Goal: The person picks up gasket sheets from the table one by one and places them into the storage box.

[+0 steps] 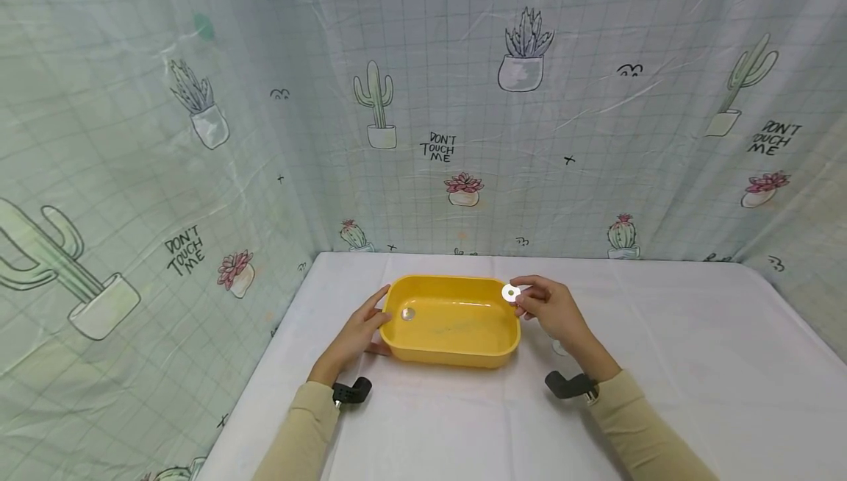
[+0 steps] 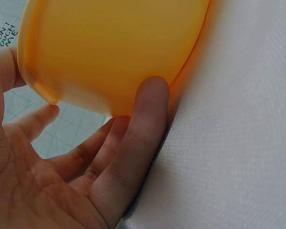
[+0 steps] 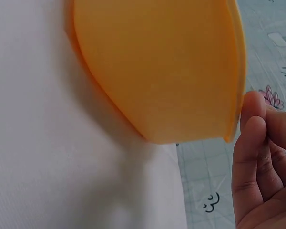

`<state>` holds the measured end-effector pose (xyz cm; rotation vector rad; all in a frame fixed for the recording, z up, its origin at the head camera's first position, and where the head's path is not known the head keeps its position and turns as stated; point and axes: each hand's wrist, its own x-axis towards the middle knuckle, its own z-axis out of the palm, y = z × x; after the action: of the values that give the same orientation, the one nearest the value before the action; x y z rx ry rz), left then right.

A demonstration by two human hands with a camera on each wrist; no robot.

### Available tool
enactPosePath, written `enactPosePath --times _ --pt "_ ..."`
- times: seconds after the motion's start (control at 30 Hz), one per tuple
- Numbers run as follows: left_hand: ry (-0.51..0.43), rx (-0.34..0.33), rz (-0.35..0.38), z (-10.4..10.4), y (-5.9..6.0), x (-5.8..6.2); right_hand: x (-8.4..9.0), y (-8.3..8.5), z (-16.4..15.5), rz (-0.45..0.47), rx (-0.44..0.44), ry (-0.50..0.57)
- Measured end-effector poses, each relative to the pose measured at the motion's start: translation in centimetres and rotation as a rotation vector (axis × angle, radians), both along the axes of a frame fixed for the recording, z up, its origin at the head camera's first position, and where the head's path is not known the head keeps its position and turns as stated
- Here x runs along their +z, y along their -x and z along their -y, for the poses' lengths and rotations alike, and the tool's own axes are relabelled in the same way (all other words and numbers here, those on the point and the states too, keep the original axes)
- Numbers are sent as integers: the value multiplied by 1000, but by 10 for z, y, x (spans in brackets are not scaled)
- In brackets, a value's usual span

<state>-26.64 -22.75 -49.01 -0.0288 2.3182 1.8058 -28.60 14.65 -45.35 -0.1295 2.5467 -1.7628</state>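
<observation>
A yellow oblong plastic tub stands on the white table in the head view. My left hand grips its left end, the thumb at the rim and other fingers against the outer wall, as the left wrist view shows. At the right rim, my right hand pinches a small white round disc with a dark greenish centre between thumb and fingertips. That disc is hidden in the right wrist view, where the fingertips lie close to the tub's rim. A small, shiny round piece lies inside the tub at the left.
A pale, clear-looking round piece lies on the white tablecloth, partly hidden by the right wrist. Behind and to the left hangs a cactus-printed curtain. Each wrist wears a black camera mount.
</observation>
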Motion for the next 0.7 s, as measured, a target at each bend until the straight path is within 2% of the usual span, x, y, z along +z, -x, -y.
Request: enactPosePath --times 0.33,0.7 --pt "-3 3 -4 0 1 -2 -3 -5 11 -46 53 45" --pt "-4 -5 -1 2 2 -5 5 -13 22 -43 50 34"
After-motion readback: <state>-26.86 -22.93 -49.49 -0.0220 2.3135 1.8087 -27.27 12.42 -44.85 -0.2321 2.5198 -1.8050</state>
